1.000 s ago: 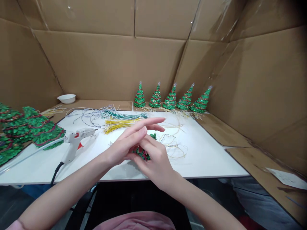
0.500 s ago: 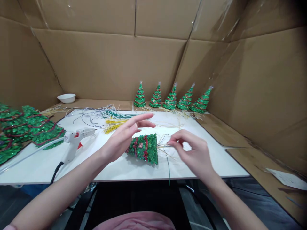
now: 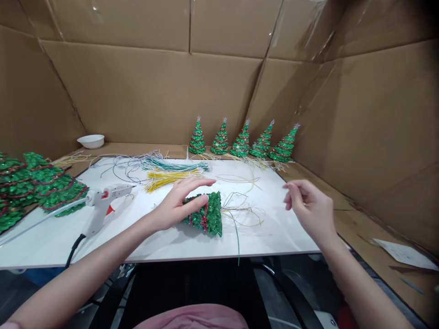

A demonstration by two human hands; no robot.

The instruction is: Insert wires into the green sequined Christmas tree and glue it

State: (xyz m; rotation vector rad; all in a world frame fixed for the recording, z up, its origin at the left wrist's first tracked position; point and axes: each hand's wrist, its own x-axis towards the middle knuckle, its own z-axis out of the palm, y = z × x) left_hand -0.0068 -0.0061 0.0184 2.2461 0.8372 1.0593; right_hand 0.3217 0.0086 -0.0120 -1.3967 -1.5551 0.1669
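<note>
A small green tinsel Christmas tree (image 3: 213, 219) with a red garland lies on its side on the white table, its base towards the right. Thin wires (image 3: 245, 211) fan out from that base, and one green strand hangs over the table's front edge. Over the tree's upper part is my left hand (image 3: 178, 203), fingers stretched and thumb apart; whether it touches the tree I cannot tell. My right hand (image 3: 307, 205) is raised to the right of the wires, fingers curled against the thumb. Anything thin between its fingertips is too small to make out.
A white glue gun (image 3: 103, 203) stands at left beside larger tinsel trees (image 3: 51, 183). Green wires (image 3: 174, 164) and yellow wires (image 3: 168, 178) lie behind my left hand. Several small trees (image 3: 240, 140) line the back; a white bowl (image 3: 92, 141) sits back left. Cardboard walls (image 3: 147, 91) surround the table.
My right hand has moved right, away from the wires at the tree's base. My left hand has come lower over the tree, its thumb now in front of it.
</note>
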